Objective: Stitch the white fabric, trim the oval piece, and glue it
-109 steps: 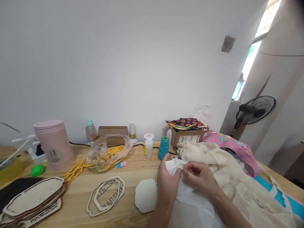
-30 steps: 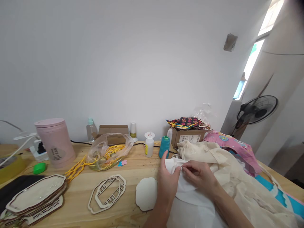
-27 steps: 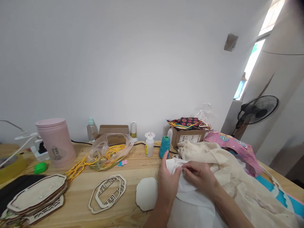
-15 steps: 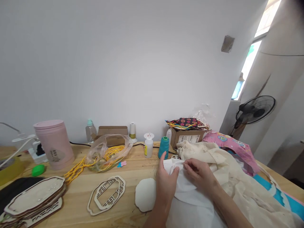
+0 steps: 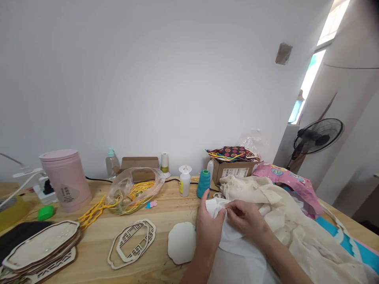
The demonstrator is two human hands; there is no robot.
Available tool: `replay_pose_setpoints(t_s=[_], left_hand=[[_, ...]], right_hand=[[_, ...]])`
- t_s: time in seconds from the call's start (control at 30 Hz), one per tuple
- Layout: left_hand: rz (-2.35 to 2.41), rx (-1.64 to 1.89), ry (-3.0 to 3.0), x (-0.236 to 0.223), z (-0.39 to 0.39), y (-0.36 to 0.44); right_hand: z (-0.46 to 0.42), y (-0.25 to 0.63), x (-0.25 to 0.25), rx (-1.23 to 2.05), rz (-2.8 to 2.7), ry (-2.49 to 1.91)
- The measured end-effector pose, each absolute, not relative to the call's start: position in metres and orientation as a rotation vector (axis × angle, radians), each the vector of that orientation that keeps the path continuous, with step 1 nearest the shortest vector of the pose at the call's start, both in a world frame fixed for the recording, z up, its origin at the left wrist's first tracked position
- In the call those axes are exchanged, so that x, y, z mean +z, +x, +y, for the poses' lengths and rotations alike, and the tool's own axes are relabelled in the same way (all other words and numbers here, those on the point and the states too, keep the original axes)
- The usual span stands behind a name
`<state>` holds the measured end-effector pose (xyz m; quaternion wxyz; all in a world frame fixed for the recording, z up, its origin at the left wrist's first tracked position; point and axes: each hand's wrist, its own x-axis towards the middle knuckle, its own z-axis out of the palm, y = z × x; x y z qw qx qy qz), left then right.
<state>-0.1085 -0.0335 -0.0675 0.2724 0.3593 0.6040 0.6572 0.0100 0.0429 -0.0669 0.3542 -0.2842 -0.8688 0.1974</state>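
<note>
Your left hand (image 5: 209, 230) pinches the white cloth (image 5: 233, 236) between thumb and fingers, forefinger pointing up. Your right hand (image 5: 247, 217) has thumb and fingertips pinched together at the cloth's gathered top edge; can't tell if they grip anything small. Cloth sits lower center-right of the frame, hanging from your hands toward the bottom edge, long axis roughly up-down; thin, soft, smooth, creased at the top. Beige fabric (image 5: 299, 221), crumpled and sheer-looking, lies just right of it. Teal spool (image 5: 203, 183), cone-shaped, upright behind your left hand. Pale plaque (image 5: 181, 243), flat with scalloped edge, just left of your left wrist. Two thin cut-out frames (image 5: 132, 243), overlapping, lower left of center. Clear crinkly bag (image 5: 134, 189) with yellow cord, left of center. Pink canister (image 5: 66, 179), upright, smooth, left side. Wooden table (image 5: 97, 252), visible grain, under all these.
</note>
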Motion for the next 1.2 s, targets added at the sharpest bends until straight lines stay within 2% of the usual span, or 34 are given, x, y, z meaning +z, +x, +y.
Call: replay_pose_setpoints(t_s=[0.33, 0.53, 0.97, 1.2], left_hand=[[1.595, 1.850, 0.916, -0.0683, -0.0329, -0.1115], [1.573, 1.817, 0.952, -0.0684, -0.0334, -0.1090], [1.547, 1.852, 0.924, -0.0701, -0.0308, -0.1105], [1.549, 1.822, 0.897, -0.0679, -0.0317, -0.1100]], right_hand=[[0.0393, 0.0099, -0.0634, 0.641, -2.220, -0.683], [0.0417, 0.0086, -0.0672, 0.512, -2.252, -0.716], [0.0385, 0.0076, -0.0673, 0.408, -2.299, -0.675], [0.0425, 0.0090, -0.0641, 0.380, -2.184, -0.793]])
